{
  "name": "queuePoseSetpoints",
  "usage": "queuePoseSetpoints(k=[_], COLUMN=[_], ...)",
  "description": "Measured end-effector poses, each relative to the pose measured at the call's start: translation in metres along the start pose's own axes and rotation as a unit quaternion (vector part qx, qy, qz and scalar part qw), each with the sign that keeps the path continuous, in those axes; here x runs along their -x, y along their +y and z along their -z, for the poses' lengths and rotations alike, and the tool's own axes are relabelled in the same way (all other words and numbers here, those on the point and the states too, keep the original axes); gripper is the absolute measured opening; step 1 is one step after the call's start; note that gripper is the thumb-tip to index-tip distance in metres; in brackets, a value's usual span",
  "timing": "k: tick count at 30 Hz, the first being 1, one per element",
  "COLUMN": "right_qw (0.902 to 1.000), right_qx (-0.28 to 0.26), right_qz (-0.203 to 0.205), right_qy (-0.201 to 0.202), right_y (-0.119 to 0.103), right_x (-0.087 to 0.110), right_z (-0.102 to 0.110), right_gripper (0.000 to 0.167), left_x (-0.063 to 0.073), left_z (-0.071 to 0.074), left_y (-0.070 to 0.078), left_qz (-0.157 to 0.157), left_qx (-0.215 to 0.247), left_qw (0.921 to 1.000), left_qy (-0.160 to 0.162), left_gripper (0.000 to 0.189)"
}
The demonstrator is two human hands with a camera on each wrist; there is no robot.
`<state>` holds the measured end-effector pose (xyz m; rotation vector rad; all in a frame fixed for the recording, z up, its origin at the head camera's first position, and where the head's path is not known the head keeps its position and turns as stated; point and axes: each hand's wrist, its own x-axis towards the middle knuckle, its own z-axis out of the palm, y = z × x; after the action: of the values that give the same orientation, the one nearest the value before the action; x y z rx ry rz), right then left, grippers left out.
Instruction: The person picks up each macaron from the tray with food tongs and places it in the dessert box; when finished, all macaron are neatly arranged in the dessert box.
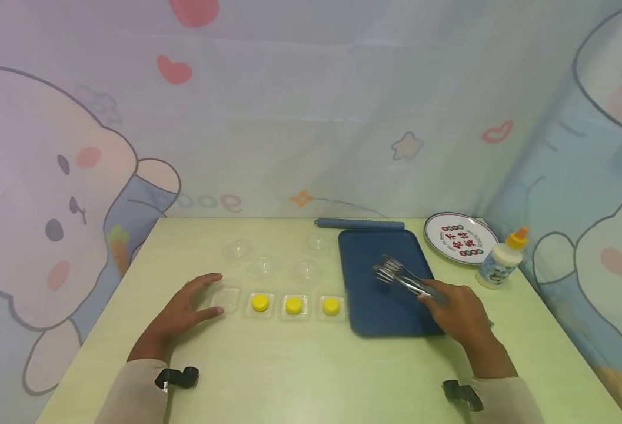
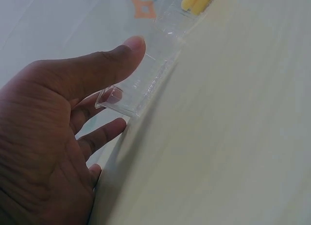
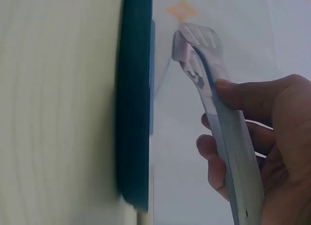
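My right hand [image 1: 461,312] grips metal tongs [image 1: 403,277] over a dark blue tray [image 1: 390,321]. The right wrist view shows the thumb on one arm of the tongs [image 3: 238,162] and fingers curled on the other; their slotted ends are close together, and whether anything sits between them I cannot tell. On the left, my left hand [image 1: 183,309] has thumb and fingers spread around an empty clear plastic base [image 1: 228,299]. In the left wrist view the thumb lies by the base's near end [image 2: 141,84]; firm contact cannot be made out.
Three clear bases hold yellow round pieces [image 1: 260,302], [image 1: 293,305], [image 1: 331,305]. Behind them stand several clear domed lids [image 1: 306,271]. A blue rolled or bar-like item [image 1: 361,224] lies behind the tray. A printed plate [image 1: 461,238] and a glue-type bottle [image 1: 499,262] stand right.
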<state>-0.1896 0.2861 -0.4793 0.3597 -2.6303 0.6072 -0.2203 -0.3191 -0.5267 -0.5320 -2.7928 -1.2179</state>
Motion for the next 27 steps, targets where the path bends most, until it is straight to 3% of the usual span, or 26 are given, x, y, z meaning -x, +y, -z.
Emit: queuePoseSetpoints(k=[9,15,27], right_qw=[0.9959,0.9934,0.9834], right_qx=[-0.039,-0.056,-0.095], right_qz=[0.077,0.099,0.153], right_qy=[0.028,0.015,-0.018], right_y=[-0.037,-0.061,-0.134], right_x=[-0.020,-0.033,-0.053], right_z=[-0.013,-0.020,-0.043], right_gripper=[0.038,0.039,0.034], left_x=[-0.001,0.000,-0.001], left_z=[0.000,0.000,0.001], left_y=[0.000,0.000,0.001], left_qz=[-0.009,-0.003,0.009], left_qx=[-0.010,-0.006,-0.001], left_qw=[0.9999,1.0000,0.9999], left_qy=[0.003,0.000,-0.004], left_gripper=[0.078,0.077,0.078])
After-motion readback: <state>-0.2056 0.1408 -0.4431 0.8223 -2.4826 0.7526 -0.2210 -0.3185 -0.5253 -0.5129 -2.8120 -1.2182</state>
